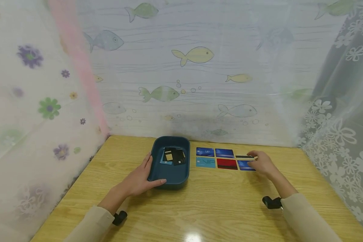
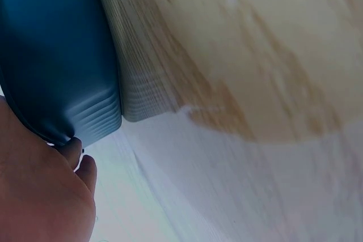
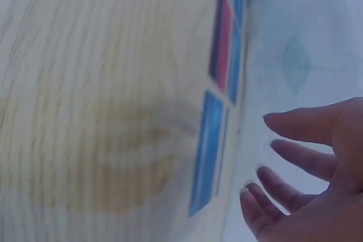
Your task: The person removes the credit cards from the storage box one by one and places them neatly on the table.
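Observation:
In the head view my left hand (image 1: 140, 178) grips the near left corner of a dark blue plastic tray (image 1: 186, 169), its thumb over the near rim and fingers along the left wall. Several cards, among them a black card (image 1: 179, 156) and a light blue card (image 1: 165, 162), overlap inside the tray. My right hand (image 1: 261, 163) hovers over the right end of two rows of cards, thumb and fingers apart around a dark-striped card (image 1: 242, 156) and partly hiding a blue card (image 1: 244, 165). In the right wrist view that hand (image 3: 306, 174) has nothing between its spread fingers.
A blue VIP card (image 1: 205, 152), another blue card (image 1: 224, 153), a light blue VIP card (image 1: 205, 162) and a red card (image 1: 227, 164) lie flat on the wooden table (image 1: 199, 205). Behind the table hangs a fish-print curtain (image 1: 196, 114); floral sheets flank it.

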`<state>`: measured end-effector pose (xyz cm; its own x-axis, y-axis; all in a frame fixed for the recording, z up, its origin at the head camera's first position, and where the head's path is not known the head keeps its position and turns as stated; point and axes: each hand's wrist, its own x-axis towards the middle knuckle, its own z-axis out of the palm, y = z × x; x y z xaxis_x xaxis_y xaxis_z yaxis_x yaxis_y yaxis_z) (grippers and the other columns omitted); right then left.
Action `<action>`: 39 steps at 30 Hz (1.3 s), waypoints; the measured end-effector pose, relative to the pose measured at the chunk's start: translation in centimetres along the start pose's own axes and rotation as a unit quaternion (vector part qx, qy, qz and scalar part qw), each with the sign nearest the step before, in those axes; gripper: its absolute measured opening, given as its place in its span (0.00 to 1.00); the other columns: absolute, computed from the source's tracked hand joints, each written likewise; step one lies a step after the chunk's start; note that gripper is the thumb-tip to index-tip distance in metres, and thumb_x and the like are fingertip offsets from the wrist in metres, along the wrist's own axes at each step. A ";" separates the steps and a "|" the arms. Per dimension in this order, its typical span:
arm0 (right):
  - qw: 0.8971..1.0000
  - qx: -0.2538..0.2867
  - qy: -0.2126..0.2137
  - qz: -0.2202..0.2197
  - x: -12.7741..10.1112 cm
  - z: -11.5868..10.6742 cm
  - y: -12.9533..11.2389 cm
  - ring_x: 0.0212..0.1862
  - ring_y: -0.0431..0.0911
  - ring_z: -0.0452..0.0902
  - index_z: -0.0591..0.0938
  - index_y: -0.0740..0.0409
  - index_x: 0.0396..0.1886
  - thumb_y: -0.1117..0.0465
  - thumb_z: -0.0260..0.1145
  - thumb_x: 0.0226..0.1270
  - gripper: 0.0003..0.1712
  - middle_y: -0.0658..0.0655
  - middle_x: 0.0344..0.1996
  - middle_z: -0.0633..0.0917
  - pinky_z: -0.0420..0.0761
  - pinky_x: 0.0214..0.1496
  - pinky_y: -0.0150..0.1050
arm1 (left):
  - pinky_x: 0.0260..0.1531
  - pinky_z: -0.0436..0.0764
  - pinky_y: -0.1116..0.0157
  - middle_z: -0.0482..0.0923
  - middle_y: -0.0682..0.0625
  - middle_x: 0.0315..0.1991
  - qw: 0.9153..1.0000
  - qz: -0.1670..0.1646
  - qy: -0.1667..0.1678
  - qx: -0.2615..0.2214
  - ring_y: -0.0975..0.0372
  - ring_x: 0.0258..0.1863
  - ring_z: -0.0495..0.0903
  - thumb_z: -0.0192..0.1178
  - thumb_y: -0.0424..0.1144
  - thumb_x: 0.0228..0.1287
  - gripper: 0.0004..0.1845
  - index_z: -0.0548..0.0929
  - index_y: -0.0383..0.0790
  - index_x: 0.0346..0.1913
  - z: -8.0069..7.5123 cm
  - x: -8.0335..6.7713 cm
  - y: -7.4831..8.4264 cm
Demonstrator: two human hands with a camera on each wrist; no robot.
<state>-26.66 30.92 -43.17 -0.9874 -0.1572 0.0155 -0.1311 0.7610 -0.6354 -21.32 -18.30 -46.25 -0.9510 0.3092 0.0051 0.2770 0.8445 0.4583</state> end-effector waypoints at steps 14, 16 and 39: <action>0.996 0.049 -0.027 -0.065 0.0 1.6 -6.7 0.62 0.69 0.71 0.71 0.71 0.70 0.63 0.66 0.72 0.31 0.75 0.65 0.72 0.80 0.55 0.58 | 0.72 0.63 0.44 0.29 0.46 0.84 1.000 -0.003 0.004 0.004 0.46 0.80 0.50 0.51 0.85 0.54 0.70 0.37 0.39 0.83 0.0 0.2 0.2; 0.996 0.046 -0.027 -0.076 0.1 1.9 -7.4 0.63 0.69 0.71 0.72 0.70 0.70 0.62 0.66 0.72 0.31 0.74 0.65 0.73 0.79 0.56 0.60 | 0.72 0.64 0.44 0.30 0.46 0.84 1.000 -0.002 0.005 0.004 0.46 0.80 0.50 0.51 0.85 0.54 0.70 0.37 0.39 0.83 0.0 0.2 0.2; 0.984 0.108 -0.071 -0.123 1.0 6.7 -14.6 0.66 0.66 0.71 0.70 0.63 0.74 0.60 0.66 0.73 0.33 0.67 0.68 0.72 0.77 0.62 0.58 | 0.72 0.63 0.43 0.30 0.45 0.84 1.000 -0.005 0.000 0.004 0.45 0.80 0.50 0.52 0.84 0.55 0.70 0.38 0.37 0.83 0.0 0.0 0.1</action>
<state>-25.16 15.46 -39.09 -0.9038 -0.4182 0.0905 -0.3276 0.5403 -0.7751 -21.26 -18.23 -46.16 -0.9534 0.3016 0.0007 0.2693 0.8504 0.4520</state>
